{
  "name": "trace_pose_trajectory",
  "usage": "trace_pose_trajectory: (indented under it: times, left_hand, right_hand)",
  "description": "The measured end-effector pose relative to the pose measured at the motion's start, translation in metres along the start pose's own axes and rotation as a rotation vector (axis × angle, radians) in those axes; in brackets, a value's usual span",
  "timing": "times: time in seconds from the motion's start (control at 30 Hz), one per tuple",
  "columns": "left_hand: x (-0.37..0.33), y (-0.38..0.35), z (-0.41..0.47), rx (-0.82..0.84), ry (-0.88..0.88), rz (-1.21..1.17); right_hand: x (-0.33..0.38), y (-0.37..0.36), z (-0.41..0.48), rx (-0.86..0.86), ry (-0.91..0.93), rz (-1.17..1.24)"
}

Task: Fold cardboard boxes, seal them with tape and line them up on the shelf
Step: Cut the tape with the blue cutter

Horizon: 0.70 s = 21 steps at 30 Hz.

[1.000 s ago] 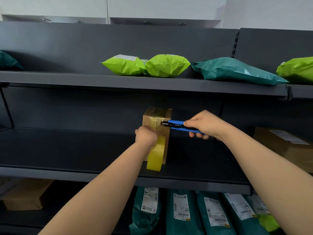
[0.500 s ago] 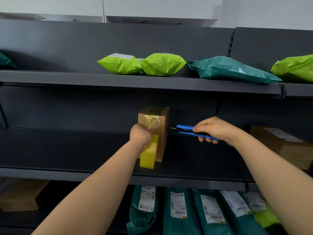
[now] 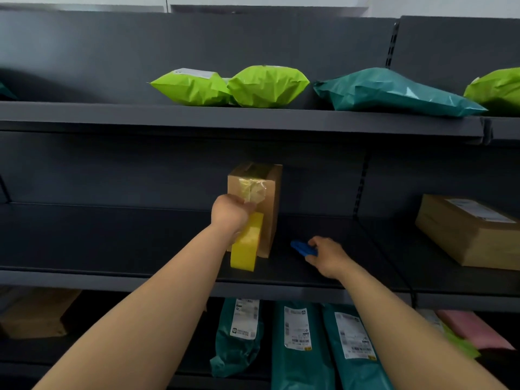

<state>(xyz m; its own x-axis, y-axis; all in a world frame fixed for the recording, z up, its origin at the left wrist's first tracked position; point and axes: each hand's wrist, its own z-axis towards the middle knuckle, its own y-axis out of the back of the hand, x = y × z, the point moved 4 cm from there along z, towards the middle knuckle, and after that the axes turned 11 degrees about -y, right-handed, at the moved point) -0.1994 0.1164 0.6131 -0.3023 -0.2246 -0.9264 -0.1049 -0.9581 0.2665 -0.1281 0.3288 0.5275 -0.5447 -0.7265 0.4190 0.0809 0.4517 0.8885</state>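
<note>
Cardboard box (image 3: 268, 198) is stood upright on dark shelf (image 3: 112, 243).
Yellow tape roll (image 3: 247, 249) is gripped by left hand (image 3: 229, 213) (against the box); blue cutter (image 3: 301, 248) is held by right hand (image 3: 327, 256).

A single head-worn camera is looking forward and slightly down, facing the dark shelving almost square-on, close enough that both forearms are showing full length from the bottom corners up to the middle shelf (image 3: 112, 243). Its wide angle is taking in the upper shelf (image 3: 168, 119), the middle one and the tier beneath together. The left hand (image 3: 229, 213) and right hand (image 3: 327, 256) are sitting just below the frame's centre.
</note>
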Motion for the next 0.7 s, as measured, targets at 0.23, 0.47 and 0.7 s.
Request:
trace_pose_trajectory:
  times: [0.23, 0.47, 0.7]
  left_hand:
    - [-0.003, 0.0, 0.001, 0.007, -0.027, 0.029]
    - [-0.003, 0.001, 0.003, 0.0, -0.119, 0.179]
    - [-0.008, -0.003, 0.006, -0.022, -0.17, 0.286]
  right_hand:
    - [0.078, 0.059, -0.028, -0.405, 0.437, 0.366]
    - [0.138, 0.073, -0.026, -0.286, 0.519, 0.282]
    - [0.134, 0.071, -0.021, -0.333, 0.481, 0.395]
